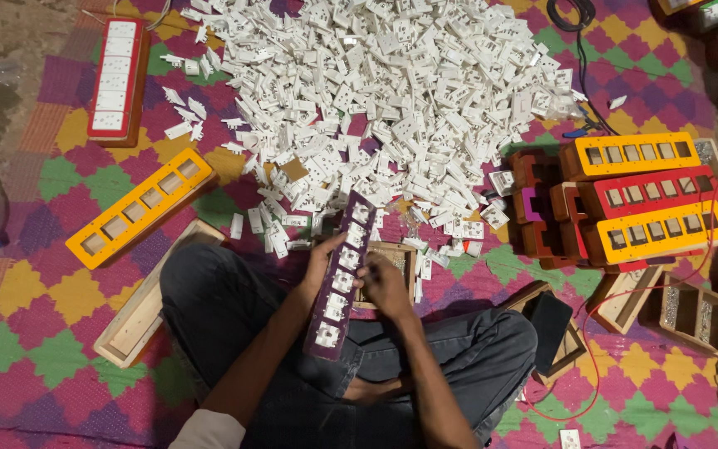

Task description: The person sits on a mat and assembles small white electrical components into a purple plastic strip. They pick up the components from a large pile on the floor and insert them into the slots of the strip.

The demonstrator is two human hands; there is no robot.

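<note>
I sit cross-legged on a patterned mat. My left hand (pixel 322 259) grips the left edge of a long purple holder board (pixel 341 276) with a row of white socket parts set in its slots. The board lies tilted over my lap. My right hand (pixel 384 285) rests against its right side near the middle, fingers curled on a slot; whether it pinches a part is hidden. Just beyond the board spreads a big heap of white plastic socket parts (pixel 376 91).
An empty yellow holder board (pixel 140 208) and a wooden tray (pixel 145 303) lie at left, a red board with white parts (pixel 118 79) at far left. Stacked yellow and red boards (pixel 646 199) and small wooden boxes (pixel 698 314) sit at right, with red wire and a black cable.
</note>
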